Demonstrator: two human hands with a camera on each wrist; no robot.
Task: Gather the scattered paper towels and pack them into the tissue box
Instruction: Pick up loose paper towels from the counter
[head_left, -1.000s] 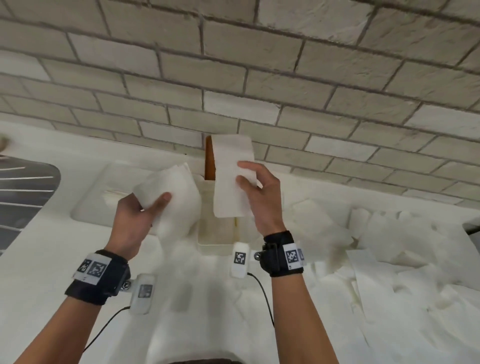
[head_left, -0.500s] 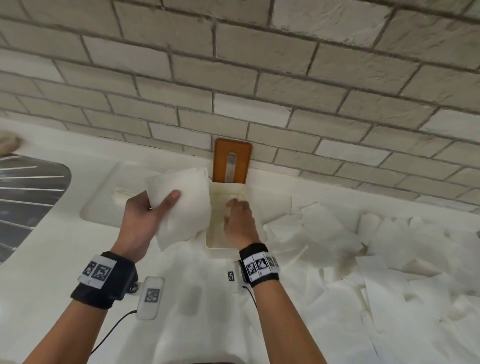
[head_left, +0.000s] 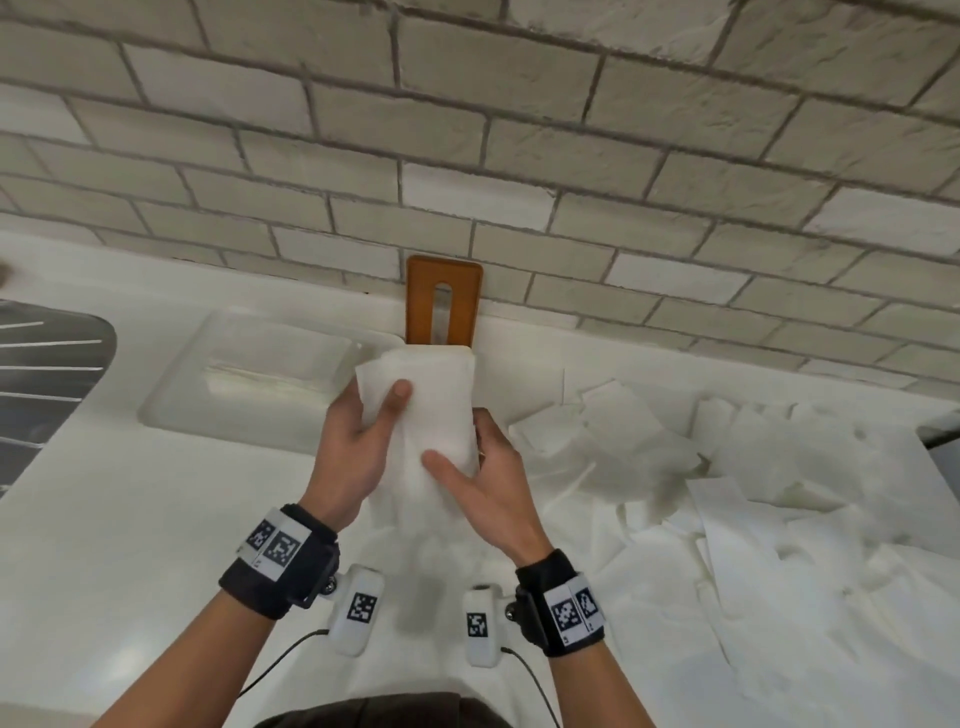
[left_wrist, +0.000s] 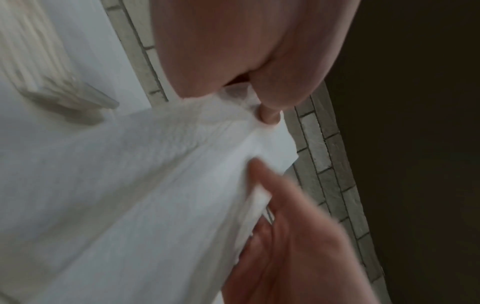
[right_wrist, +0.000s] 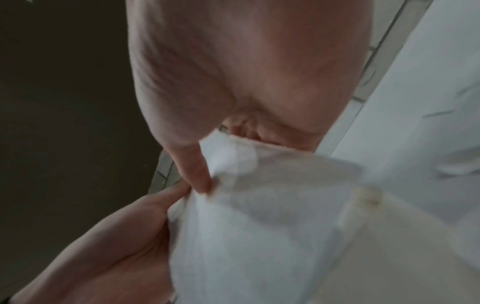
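A folded white paper towel (head_left: 431, 410) hangs upright between both hands. My left hand (head_left: 384, 410) grips its upper left edge, thumb on the front. My right hand (head_left: 460, 441) pinches its right side, thumb across the front. The towel covers the tissue box in the head view. In the right wrist view the cream box (right_wrist: 384, 242) shows just beyond the towel (right_wrist: 259, 236). The left wrist view shows the same towel (left_wrist: 155, 185) and the right hand's fingers on its edge. Several loose paper towels (head_left: 727, 493) lie scattered on the white counter to the right.
An orange slotted lid (head_left: 444, 301) leans on the brick wall behind the box. A clear shallow tray (head_left: 249, 374) lies at the left, and a metal sink (head_left: 52, 374) at the far left. Wrist cables trail near my body.
My right hand pushed its own towel down into the box and let go. My left hand carried its towel rightwards over the box, and the right hand has taken hold of it too.
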